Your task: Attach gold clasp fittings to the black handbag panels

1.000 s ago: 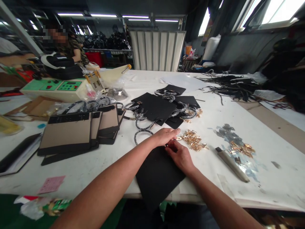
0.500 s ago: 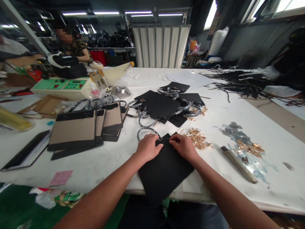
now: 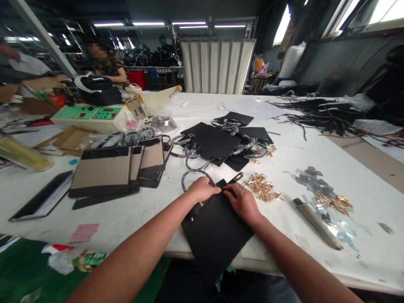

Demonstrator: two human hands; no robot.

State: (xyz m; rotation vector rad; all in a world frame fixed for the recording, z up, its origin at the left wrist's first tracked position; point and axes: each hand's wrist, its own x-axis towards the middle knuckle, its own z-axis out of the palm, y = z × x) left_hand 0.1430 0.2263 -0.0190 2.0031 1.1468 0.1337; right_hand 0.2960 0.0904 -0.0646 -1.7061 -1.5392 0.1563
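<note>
An open cardboard box [image 3: 74, 139] at the left has crumpled clear plastic at its right side, and near it a clear plastic bag [image 3: 164, 123] holds a mass of small greyish pieces, too blurred to name. The black panel [image 3: 217, 235], smooth, matt and square-cornered, lies turned cornerwise on the white surface [image 3: 145, 227], its lowest corner reaching past the near edge. Both hands are at its upper corner: the left hand [image 3: 203, 190] has curled fingers and an outstretched thumb, while the right hand [image 3: 243, 204] has bent fingers drawn near its thumb. Their grip is partly hidden, so I cannot tell how tightly either is closed or on what. A dark strap [image 3: 236, 177] with a shiny slotted gold end juts out beyond the right hand, and a round handle [image 3: 196, 170] in glossy clear wrap curves behind the left. Just right of the panel is a heap of small gold metal fittings [image 3: 260, 186]; farther right, flat grey flakes [image 3: 311, 176] lie beside a long, dull-wrapped tool [image 3: 318, 224] with a dark tip
</note>
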